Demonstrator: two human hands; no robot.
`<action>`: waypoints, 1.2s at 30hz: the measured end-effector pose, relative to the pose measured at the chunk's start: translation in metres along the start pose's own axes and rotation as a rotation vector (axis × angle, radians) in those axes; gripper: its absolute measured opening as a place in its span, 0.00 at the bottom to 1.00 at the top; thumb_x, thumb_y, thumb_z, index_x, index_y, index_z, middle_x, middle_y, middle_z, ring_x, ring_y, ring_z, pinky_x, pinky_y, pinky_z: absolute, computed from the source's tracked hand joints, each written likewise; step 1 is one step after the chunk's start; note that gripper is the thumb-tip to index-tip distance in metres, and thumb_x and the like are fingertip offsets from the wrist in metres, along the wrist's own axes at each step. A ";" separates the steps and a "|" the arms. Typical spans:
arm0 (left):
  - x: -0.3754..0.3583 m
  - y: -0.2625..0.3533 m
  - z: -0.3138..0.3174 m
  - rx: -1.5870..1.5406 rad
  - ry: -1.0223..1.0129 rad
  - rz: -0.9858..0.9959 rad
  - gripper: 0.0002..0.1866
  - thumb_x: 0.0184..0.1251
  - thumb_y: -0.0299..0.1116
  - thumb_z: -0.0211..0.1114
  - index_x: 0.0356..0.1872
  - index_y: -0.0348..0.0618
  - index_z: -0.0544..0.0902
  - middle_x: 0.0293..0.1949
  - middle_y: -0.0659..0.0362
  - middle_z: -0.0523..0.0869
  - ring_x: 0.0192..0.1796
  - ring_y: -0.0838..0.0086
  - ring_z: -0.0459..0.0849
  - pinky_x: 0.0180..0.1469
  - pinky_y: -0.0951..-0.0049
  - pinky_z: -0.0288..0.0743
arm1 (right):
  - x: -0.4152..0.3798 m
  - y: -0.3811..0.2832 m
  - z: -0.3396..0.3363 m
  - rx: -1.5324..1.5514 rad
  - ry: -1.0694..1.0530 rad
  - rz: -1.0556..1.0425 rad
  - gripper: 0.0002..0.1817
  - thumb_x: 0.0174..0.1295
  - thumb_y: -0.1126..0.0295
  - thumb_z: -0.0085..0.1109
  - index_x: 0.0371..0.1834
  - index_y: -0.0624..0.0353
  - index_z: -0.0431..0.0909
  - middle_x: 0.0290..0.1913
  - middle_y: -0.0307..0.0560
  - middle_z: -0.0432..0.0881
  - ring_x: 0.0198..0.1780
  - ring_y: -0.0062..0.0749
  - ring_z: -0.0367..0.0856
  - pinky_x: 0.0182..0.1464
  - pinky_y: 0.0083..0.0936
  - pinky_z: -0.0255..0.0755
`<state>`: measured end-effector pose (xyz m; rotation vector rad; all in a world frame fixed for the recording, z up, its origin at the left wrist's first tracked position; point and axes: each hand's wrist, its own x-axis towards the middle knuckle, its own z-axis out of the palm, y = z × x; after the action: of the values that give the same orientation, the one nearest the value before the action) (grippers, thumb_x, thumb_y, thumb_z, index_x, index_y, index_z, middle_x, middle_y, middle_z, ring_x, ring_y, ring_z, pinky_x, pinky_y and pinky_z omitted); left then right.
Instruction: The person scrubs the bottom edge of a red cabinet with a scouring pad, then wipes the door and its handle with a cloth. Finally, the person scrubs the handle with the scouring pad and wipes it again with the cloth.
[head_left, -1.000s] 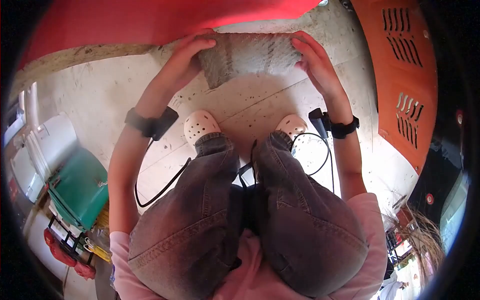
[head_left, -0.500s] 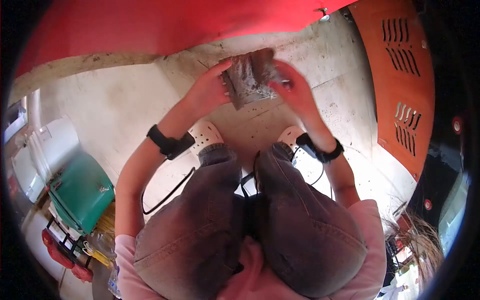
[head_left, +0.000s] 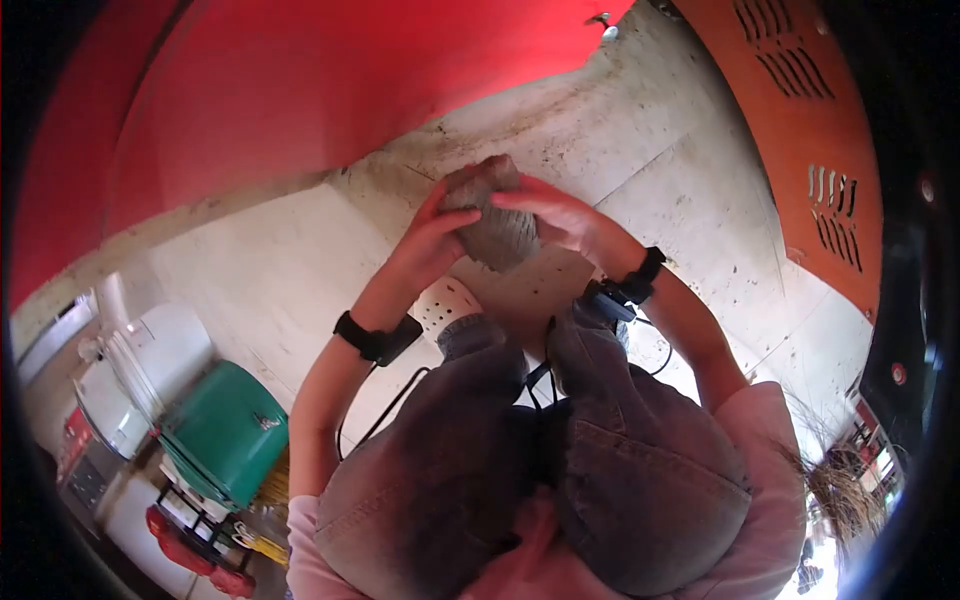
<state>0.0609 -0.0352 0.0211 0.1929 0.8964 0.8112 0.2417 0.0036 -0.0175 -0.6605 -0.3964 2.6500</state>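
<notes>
A grey-brown, rough-surfaced piece (head_left: 500, 235) is held up between both hands, above the floor and in front of my shoes. My left hand (head_left: 432, 238) grips its left side, with the thumb laid across the front. On the right side my right hand (head_left: 555, 215) is closed round it, its thumb over the upper front. The fingers behind the piece are hidden. What the piece is made of cannot be told. Each wrist wears a black band with a small box.
A large red panel (head_left: 300, 90) spans the upper left. An orange vented panel (head_left: 815, 150) curves down the right. Pale, stained floor (head_left: 270, 260) lies beneath. At the lower left are a green container (head_left: 225, 430) and red items (head_left: 190, 550). A white shoe (head_left: 447, 305) shows below the hands.
The view has turned and shifted. The piece sits lower in view, looks more compact and shows a different face. Both hands have moved closer together round it.
</notes>
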 end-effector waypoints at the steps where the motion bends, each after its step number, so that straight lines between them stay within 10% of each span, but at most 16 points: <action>1: 0.000 -0.002 0.001 0.065 0.014 -0.012 0.29 0.58 0.20 0.55 0.62 0.48 0.61 0.58 0.56 0.69 0.61 0.65 0.68 0.57 0.61 0.68 | 0.003 0.004 -0.003 0.004 0.005 0.009 0.28 0.58 0.63 0.59 0.59 0.60 0.63 0.55 0.43 0.72 0.54 0.29 0.72 0.56 0.29 0.66; 5: -0.002 0.003 -0.001 0.455 0.308 0.019 0.29 0.57 0.24 0.58 0.62 0.42 0.61 0.57 0.56 0.70 0.57 0.68 0.70 0.54 0.67 0.69 | 0.003 0.009 -0.014 0.059 0.078 -0.033 0.23 0.59 0.63 0.57 0.57 0.60 0.67 0.51 0.43 0.75 0.52 0.30 0.74 0.54 0.31 0.69; 10: -0.034 0.049 0.019 1.901 0.482 1.065 0.26 0.55 0.25 0.59 0.57 0.37 0.67 0.55 0.52 0.68 0.56 0.61 0.67 0.58 0.63 0.61 | -0.005 -0.031 -0.053 0.299 0.426 -0.421 0.19 0.60 0.67 0.52 0.54 0.60 0.68 0.48 0.46 0.77 0.48 0.34 0.77 0.50 0.33 0.72; 14: -0.059 0.080 0.031 2.187 0.726 1.685 0.25 0.55 0.29 0.61 0.56 0.37 0.68 0.59 0.43 0.60 0.63 0.52 0.56 0.62 0.54 0.55 | 0.015 -0.063 -0.073 0.250 0.664 -0.885 0.16 0.56 0.72 0.54 0.49 0.57 0.70 0.42 0.45 0.77 0.43 0.33 0.77 0.45 0.31 0.72; 21: -0.056 0.124 0.090 2.365 0.944 1.850 0.29 0.60 0.40 0.58 0.61 0.39 0.64 0.64 0.45 0.56 0.66 0.53 0.55 0.63 0.50 0.52 | 0.121 -0.030 -0.003 0.107 1.051 -0.922 0.22 0.56 0.75 0.50 0.56 0.56 0.63 0.46 0.41 0.73 0.47 0.25 0.70 0.48 0.27 0.67; 24: -0.038 0.137 0.110 2.364 0.779 1.823 0.30 0.61 0.43 0.58 0.62 0.40 0.64 0.65 0.46 0.57 0.66 0.53 0.56 0.63 0.49 0.50 | 0.095 -0.038 0.023 0.321 0.887 -0.527 0.23 0.56 0.74 0.50 0.57 0.57 0.62 0.47 0.42 0.74 0.48 0.26 0.71 0.49 0.27 0.66; 36: -0.023 0.145 0.137 2.333 0.866 1.855 0.26 0.59 0.43 0.59 0.55 0.37 0.71 0.54 0.49 0.73 0.54 0.59 0.69 0.54 0.60 0.60 | 0.088 -0.040 0.036 0.033 0.815 -0.747 0.19 0.59 0.65 0.53 0.52 0.60 0.68 0.45 0.46 0.76 0.44 0.30 0.75 0.46 0.28 0.69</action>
<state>0.0776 0.0732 0.1894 -1.9298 -1.1864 -0.5202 0.1635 0.0702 -0.0071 -1.2095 -0.2720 1.5269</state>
